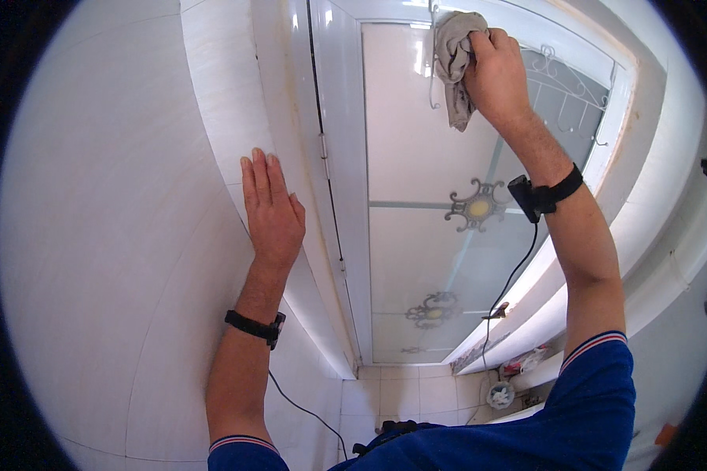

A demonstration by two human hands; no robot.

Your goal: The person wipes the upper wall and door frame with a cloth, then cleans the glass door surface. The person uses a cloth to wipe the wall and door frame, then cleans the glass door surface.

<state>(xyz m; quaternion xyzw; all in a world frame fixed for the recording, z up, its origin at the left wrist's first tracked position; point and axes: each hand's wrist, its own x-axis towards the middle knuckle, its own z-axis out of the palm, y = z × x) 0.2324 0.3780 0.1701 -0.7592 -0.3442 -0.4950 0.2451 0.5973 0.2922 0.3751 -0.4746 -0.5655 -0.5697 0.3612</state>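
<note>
My right hand [498, 74] is closed on a bunched grey-brown cloth [457, 59], raised near the top of a white-framed glass door [416, 141]. The cloth lies against the upper part of the door beside a thin metal hook [434, 86], and one end of it hangs down. My left hand [272, 210] rests flat, fingers stretched, on the pale tiled edge of the wall [220, 94] to the left of the door frame. Nothing is in that hand.
Ornate metal emblems [478, 206] decorate the door glass. A wire hook rack [565, 86] hangs at its upper right. Hinges [324, 149] line the left frame. Below, a small bin [500, 394] stands on the tiled floor [401, 390]. Black cables [310, 412] trail from both wrist straps.
</note>
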